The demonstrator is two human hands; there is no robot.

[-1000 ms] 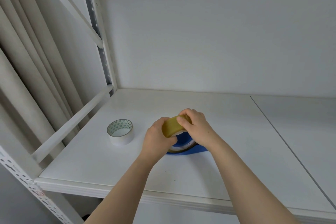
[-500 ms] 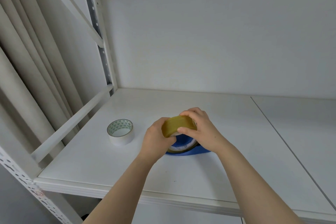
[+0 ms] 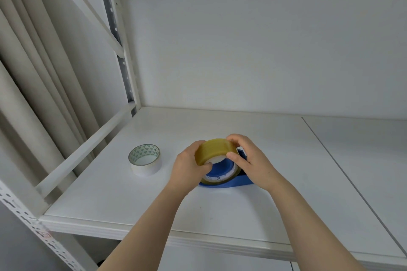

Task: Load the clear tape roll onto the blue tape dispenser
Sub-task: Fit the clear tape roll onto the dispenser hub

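Note:
The clear tape roll, yellowish and see-through, stands tilted on its edge over the blue tape dispenser, which lies on the white shelf. Blue plastic shows through the roll's hole. My left hand grips the roll's left side. My right hand grips its right side with thumb and fingers and hides most of the dispenser's right part. Whether the roll sits fully on the dispenser's hub I cannot tell.
A white tape roll with a green triangle pattern inside lies flat on the shelf, left of my hands. A white rail runs along the shelf's left side. The back wall stands behind, and a seam crosses the shelf at right.
Both hands have turned the clear roll so that more of its outer band and its hole face me. My right hand's fingers have shifted round its right side.

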